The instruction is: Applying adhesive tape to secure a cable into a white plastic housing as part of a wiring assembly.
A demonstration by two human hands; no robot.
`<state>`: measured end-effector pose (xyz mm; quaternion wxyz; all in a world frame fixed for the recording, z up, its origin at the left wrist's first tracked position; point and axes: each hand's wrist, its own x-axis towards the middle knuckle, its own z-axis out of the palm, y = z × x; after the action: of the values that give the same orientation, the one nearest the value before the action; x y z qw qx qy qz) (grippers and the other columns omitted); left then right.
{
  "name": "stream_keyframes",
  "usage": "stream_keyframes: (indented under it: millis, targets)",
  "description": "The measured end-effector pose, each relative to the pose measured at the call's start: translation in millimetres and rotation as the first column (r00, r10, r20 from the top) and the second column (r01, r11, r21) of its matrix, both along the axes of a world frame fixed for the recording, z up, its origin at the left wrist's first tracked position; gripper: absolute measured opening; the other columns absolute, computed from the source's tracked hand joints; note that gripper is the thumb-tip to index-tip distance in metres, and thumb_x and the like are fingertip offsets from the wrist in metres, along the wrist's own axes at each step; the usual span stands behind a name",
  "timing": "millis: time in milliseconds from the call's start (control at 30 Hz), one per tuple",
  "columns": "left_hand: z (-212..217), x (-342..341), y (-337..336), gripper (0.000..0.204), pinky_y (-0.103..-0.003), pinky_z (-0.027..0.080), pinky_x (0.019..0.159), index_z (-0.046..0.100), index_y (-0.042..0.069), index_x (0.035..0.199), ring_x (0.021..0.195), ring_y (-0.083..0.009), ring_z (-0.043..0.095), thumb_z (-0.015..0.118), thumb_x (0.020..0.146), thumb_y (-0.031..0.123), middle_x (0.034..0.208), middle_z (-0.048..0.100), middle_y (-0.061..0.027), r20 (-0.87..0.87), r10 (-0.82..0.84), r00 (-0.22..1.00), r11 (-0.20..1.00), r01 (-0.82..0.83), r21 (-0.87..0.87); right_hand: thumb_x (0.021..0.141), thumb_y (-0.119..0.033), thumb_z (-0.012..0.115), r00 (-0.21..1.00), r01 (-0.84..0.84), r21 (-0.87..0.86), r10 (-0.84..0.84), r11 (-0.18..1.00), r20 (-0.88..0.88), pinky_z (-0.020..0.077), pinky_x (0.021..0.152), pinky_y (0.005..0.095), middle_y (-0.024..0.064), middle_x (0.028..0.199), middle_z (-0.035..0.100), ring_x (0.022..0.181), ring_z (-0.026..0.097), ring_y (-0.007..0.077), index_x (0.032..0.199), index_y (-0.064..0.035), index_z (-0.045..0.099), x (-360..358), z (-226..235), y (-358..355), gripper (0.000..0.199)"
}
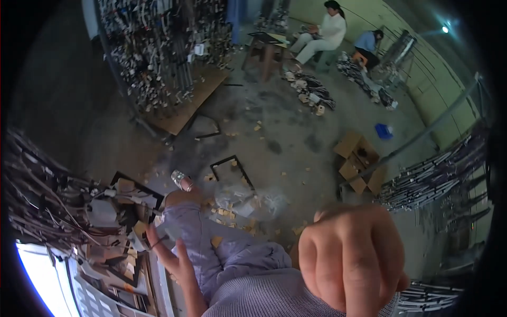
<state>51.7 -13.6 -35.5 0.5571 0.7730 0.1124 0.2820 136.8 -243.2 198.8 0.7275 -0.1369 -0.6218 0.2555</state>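
Right hand [351, 259] balled shut close under camera at lower right, empty as far as seen; left hand [171, 253] spread open at lower left, fingertips reaching the wire bundle [105, 203] beside the knee [182, 198].

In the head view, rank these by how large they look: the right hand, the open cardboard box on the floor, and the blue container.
1. right hand, largest only because it is close to the camera
2. open cardboard box
3. blue container
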Motion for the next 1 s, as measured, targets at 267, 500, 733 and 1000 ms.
stream_keyframes:
  millis: [267,500,733,1000]
  targets:
    - [-61,19,-25,0.068,-0.052,0.019,0.112,0.017,-0.003,0.144,0.139,-0.0409,0.022,0.052,0.088,0.008,0.149,0.023,-0.0256,0.179,-0.075,0.981,0.941,0.01,0.338,0.094,-0.021,0.058,0.991,0.131,0.021,-0.132,0.991,0.01,0.0514,0.056,0.0232,0.0241,0.111,0.065,0.065,0.062,0.0135,0.084,0.0018,0.068,-3,-16,-13,0.027]
    - [-82,18,-34,0.057,-0.053,0.032,0.103,0.033,-0.004,0.132,0.121,-0.0435,0.043,0.054,0.08,-0.005,0.133,0.04,-0.0303,0.231,-0.293,0.928,0.875,0.163,0.456,0.09,-0.032,0.064,0.952,0.264,0.041,-0.267,0.964,0.15,0.0504,0.057,0.0198,0.0124,0.111,0.068,0.066,0.062,0.0133,0.081,-0.0037,0.07,1,-23,-18,0.03]
    - [-88,23,-51,0.046,-0.041,0.047,0.088,0.043,-0.006,0.123,0.104,-0.0351,0.054,0.051,0.078,-0.008,0.118,0.051,-0.0244,0.143,-0.409,0.901,0.898,0.369,0.241,0.089,-0.053,0.057,0.745,0.498,-0.06,-0.462,0.865,-0.481,0.0448,0.058,0.0268,0.0164,0.133,0.046,0.062,0.051,0.011,0.151,-0.0101,0.004,60,-62,-59,0.092]
    - [-86,23,-38,0.03,-0.031,0.05,0.072,0.053,-0.001,0.111,0.083,-0.0228,0.062,0.05,0.082,-0.007,0.097,0.061,-0.0134,0.011,-0.433,0.901,0.894,0.428,0.133,0.096,-0.043,0.046,0.662,0.624,-0.423,-0.732,0.657,-0.16,0.0427,0.052,0.0296,0.0088,0.07,0.054,0.057,0.053,0.0177,0.071,-0.0037,0.052,57,-125,-16,0.048]
